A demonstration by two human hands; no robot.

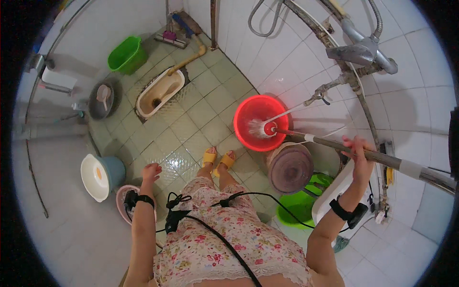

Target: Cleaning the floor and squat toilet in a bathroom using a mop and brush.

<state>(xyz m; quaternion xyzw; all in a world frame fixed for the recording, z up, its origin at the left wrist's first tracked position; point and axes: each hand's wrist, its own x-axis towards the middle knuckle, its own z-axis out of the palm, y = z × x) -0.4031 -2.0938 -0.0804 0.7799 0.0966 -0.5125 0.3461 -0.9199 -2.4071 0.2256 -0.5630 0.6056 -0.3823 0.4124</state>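
My right hand [359, 152] is closed round the mop handle [382, 159], held slanting so the mop head [260, 128] rests inside the red bucket [260, 122] on the tiled floor [201, 115], just beyond my yellow sandals [218, 159]. My left hand [151, 172] hangs free at my side, fingers loosely curled and holding nothing, above a pink basin [123, 198]. A wooden lid [289, 167] sits beside the bucket, under the taps [356, 51].

Mop head [260, 128] sits in bucket [248, 136], ahead-right of the feet. Squat toilet [160, 91] further ahead-left; basin [126, 55] behind it. Stool [289, 167] right of feet, beside the bucket.
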